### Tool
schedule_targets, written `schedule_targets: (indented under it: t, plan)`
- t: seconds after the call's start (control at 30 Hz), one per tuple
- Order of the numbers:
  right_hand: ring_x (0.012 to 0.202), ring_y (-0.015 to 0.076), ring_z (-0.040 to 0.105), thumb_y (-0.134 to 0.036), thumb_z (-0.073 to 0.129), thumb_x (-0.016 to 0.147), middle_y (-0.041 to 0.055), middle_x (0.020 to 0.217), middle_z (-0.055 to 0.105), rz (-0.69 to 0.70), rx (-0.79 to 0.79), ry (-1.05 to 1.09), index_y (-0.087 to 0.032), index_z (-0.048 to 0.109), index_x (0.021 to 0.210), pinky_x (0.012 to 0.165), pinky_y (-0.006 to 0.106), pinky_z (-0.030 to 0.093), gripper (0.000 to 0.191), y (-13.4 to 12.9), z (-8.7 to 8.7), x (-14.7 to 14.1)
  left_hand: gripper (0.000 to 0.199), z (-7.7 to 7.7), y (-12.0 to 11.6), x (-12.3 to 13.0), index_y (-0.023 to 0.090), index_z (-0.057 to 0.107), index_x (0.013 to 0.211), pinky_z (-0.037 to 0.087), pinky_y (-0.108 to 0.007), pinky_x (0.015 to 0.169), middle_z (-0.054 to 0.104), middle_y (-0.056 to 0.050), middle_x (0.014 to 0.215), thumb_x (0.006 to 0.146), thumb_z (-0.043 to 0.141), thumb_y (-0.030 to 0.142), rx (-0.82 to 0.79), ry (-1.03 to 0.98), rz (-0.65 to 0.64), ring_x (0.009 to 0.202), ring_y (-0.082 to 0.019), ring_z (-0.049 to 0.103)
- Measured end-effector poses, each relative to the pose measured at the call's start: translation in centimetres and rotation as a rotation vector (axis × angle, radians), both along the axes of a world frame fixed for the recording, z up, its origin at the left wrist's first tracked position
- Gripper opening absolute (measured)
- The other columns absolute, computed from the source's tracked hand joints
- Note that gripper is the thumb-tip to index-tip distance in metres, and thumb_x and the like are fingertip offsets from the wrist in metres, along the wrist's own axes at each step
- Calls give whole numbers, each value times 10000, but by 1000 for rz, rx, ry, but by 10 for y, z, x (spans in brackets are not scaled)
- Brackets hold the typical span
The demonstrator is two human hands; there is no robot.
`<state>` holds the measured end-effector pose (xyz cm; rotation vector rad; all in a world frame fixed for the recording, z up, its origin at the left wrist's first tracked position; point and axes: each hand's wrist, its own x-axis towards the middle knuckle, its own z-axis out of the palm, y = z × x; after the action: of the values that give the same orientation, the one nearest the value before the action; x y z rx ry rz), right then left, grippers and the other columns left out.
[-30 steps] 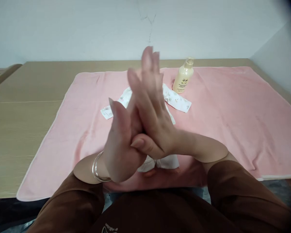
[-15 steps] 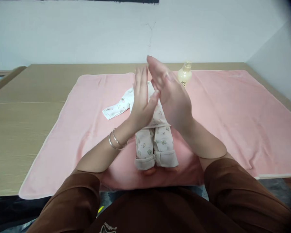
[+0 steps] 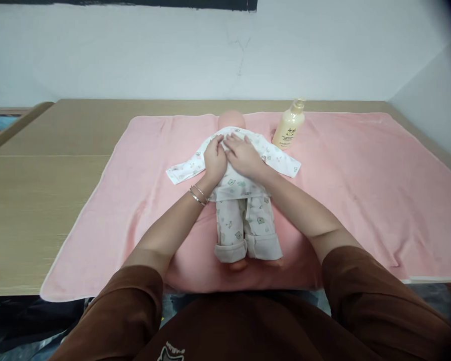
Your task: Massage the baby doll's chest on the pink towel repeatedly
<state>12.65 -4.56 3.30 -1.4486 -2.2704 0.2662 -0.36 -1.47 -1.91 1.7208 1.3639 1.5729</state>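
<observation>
A doll in a white patterned top [image 3: 240,186] and white patterned trousers [image 3: 261,220] lies on a pink blanket [image 3: 361,190]. Its round head [image 3: 232,119] points to the far side, and its sleeves spread out to both sides. On the upper left of the top rests my left hand [image 3: 215,159], with two silver bangles at the wrist. My right hand [image 3: 243,156] lies flat beside it on the chest area, fingers stretched and nearly touching the left ones. Neither hand grips anything.
A cream pump bottle [image 3: 288,125] stands on the blanket behind the right sleeve. Under the blanket is a wooden table [image 3: 41,200], with a white wall [image 3: 135,55] behind it. A wooden rail [image 3: 18,128] shows at the far left.
My hands were raised, palms facing each other above the doll; they have come down onto its top. The doll's head and right-hand sleeve now show. The camera view has shifted slightly.
</observation>
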Motion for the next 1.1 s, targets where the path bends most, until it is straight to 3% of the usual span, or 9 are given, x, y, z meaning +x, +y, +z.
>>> schedule_targets:
  t: [0.13, 0.23, 0.37, 0.47, 0.6, 0.73, 0.83, 0.93, 1.1]
  plan:
    - [1636, 350, 260, -374, 352, 1075, 207, 1726, 307, -213, -101, 4, -30, 369, 1626, 1343, 613, 173, 651, 17, 0, 19, 395, -11, 10, -2, 177, 676, 1278, 329, -480, 1343, 676, -125, 1471, 935, 484, 136, -9, 90, -38, 1512, -269, 515]
    - [1611, 400, 303, -340, 327, 1074, 285, 1692, 332, -284, -63, -95, 46, 348, 1613, 1323, 626, 205, 663, 4, 2, 12, 374, -16, 15, -4, 206, 665, 1296, 276, -491, 1364, 655, -111, 1502, 949, 525, 191, -22, 88, -58, 1529, -271, 494]
    - [1610, 349, 325, -121, 333, 989, 230, 1671, 414, -17, 41, -187, -3, 467, 1563, 1339, 587, 198, 601, -13, 5, -4, 402, -17, 15, -5, 176, 624, 1349, 347, -457, 1325, 646, -151, 1498, 983, 460, 201, -19, 53, -52, 1477, -260, 547]
    - [1634, 282, 286, -142, 319, 1004, 122, 1704, 398, 117, -1, -126, -106, 501, 1564, 1362, 554, 172, 590, 2, 4, 5, 463, -16, 14, -4, 136, 573, 1413, 379, -460, 1303, 614, -178, 1530, 975, 427, 171, -47, 48, -33, 1475, -268, 544]
    - [1651, 326, 223, -372, 314, 1087, 167, 1746, 280, -92, -82, -52, -75, 365, 1641, 1357, 568, 177, 630, 18, 3, 22, 450, -15, 14, -1, 162, 600, 1380, 358, -455, 1317, 639, -147, 1507, 950, 466, 155, -41, 65, -20, 1468, -268, 546]
    - [1599, 446, 305, -369, 354, 1083, 336, 1681, 309, -369, -87, -142, 67, 294, 1629, 1303, 619, 262, 701, -12, 4, 2, 429, -14, 13, -2, 161, 623, 1352, 381, -473, 1304, 653, -149, 1488, 951, 470, 152, -37, 80, -8, 1445, -279, 562]
    - [1615, 429, 277, -210, 403, 1023, 308, 1695, 307, -205, 1, -184, 46, 373, 1605, 1318, 608, 234, 636, -29, 3, -15, 401, -14, 14, -3, 176, 658, 1306, 413, -473, 1280, 687, -140, 1437, 940, 497, 140, -44, 85, -10, 1402, -288, 593]
    - [1645, 330, 237, -168, 384, 993, 167, 1722, 346, 24, 18, -144, -61, 479, 1575, 1361, 580, 146, 599, -14, 2, -8, 378, -15, 16, -4, 210, 676, 1267, 427, -460, 1266, 708, -113, 1402, 934, 518, 126, -30, 58, -22, 1381, -280, 608]
    - [1647, 331, 232, -285, 371, 1040, 67, 1749, 311, 8, -45, -92, -194, 465, 1606, 1343, 631, 180, 580, 15, 5, 20, 367, -16, 17, -2, 204, 665, 1271, 396, -470, 1292, 692, -109, 1429, 932, 549, 127, -19, 55, -27, 1413, -276, 587]
